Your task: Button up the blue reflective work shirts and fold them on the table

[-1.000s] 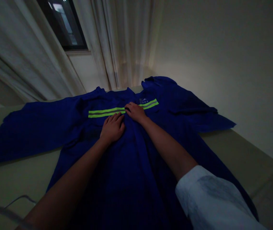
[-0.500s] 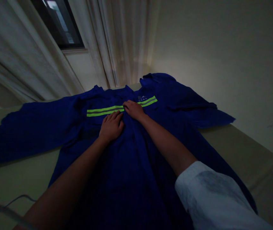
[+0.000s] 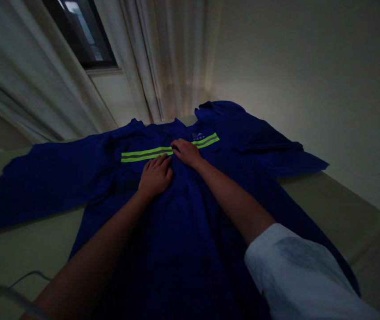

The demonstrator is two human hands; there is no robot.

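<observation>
A dark blue work jacket point(image 3: 179, 231) lies spread front-up, its sleeves stretched out to both sides. Yellow-green reflective tape point(image 3: 143, 155) crosses its chest. My left hand point(image 3: 156, 174) rests on the cloth just below this tape, left of the front placket, fingers extended and thumb a little apart. On the placket itself, where the tape meets it, my right hand point(image 3: 187, 152) has its fingers bent against the jacket's edge. The fingertips' undersides are hidden, as is any fastener beneath them. Small white print point(image 3: 198, 135) shows above the tape on the right chest.
Under the jacket is a pale table or bed surface point(image 3: 336, 200), with a corner at the right. A thin cable point(image 3: 19, 280) loops at the lower left. Light curtains point(image 3: 163, 58) and a dark-framed window point(image 3: 83, 35) stand behind, beside a plain wall point(image 3: 303, 66).
Almost nothing differs. Both hands stay at the same spots on the jacket's front, and the view has shifted only very slightly.
</observation>
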